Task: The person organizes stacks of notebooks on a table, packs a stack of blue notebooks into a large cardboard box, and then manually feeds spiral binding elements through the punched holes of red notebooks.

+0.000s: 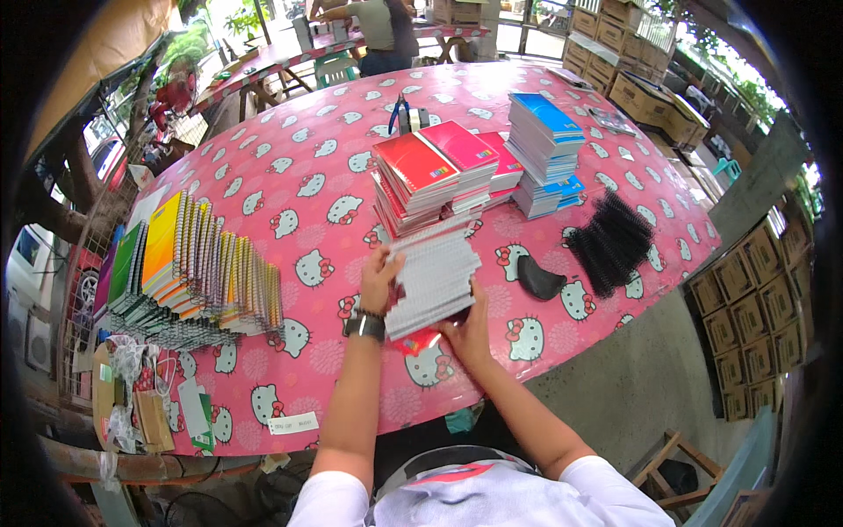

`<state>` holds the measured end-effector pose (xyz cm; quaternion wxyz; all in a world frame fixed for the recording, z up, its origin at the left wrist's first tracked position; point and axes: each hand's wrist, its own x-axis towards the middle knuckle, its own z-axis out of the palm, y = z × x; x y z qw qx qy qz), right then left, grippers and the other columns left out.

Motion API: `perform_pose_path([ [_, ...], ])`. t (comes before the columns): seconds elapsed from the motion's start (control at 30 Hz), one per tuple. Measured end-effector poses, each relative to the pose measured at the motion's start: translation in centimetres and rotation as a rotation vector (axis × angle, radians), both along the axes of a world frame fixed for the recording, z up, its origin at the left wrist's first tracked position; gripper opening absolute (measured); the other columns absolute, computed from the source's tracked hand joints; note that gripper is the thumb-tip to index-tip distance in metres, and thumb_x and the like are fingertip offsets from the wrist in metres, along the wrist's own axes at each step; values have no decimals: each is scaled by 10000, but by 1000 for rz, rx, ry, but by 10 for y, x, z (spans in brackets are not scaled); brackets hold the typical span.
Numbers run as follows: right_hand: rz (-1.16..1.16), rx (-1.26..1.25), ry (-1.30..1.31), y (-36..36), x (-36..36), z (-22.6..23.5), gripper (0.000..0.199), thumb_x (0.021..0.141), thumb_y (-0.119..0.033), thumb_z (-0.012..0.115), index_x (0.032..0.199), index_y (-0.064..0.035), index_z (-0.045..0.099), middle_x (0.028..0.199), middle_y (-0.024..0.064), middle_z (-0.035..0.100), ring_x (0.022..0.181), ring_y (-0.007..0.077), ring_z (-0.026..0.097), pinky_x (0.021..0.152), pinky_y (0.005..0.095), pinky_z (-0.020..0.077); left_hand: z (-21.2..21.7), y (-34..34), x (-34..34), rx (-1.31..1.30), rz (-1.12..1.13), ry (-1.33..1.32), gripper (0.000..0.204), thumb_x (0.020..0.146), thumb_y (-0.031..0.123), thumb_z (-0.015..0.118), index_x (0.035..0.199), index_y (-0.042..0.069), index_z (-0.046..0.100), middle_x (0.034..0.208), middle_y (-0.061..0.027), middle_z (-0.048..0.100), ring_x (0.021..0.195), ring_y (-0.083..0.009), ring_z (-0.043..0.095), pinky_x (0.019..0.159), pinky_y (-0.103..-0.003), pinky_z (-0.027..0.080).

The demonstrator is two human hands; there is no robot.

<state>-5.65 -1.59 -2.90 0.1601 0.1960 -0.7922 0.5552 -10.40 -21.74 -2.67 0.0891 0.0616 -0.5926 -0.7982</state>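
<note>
A thick stack of notebook page blocks (435, 272), white edges up and a red cover showing at its near end, stands between my hands just above or on the pink table. My left hand (378, 279) grips its left side, with a dark watch on the wrist. My right hand (470, 329) is wrapped round its right near corner. Right behind it are piles of red notebooks (417, 167) and pink notebooks (465, 145). Blue notebooks (549, 119) rise in a taller pile to their right. A dark rounded object (540, 278) lies right of my right hand, beside black spiral binding coils (610, 241).
Spiral-bound notebooks (189, 263) in yellow, green and purple are piled at the table's left. Pliers (400, 114) stand upright at the back. A cardboard box of scraps (132, 400) sits near left. Brown cartons (746, 316) are stacked at right. Another person (386, 35) is at a far table.
</note>
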Motion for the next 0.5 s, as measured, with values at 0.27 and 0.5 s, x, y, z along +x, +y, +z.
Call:
perform_pose_path([
  [0.27,88,15,-224,26,-16,0,1032,576,-186,830,1378,14,213,1296,213,393,1176,351,400,988,399,344,-18,-26,31,-227,161,124,617,898,320,529,1374,50,245,1317,-106,374,1217,-198,374,999,-327,331],
  [0.5,33,99,-58,12,0,0,984,598,-168,813,1375,8,234,1328,209,370,1184,361,393,1015,389,322,-1,83,120,-812,274,12,1161,551,85,828,1410,-11,53,1424,-233,211,1313,-351,245,1074,-410,248],
])
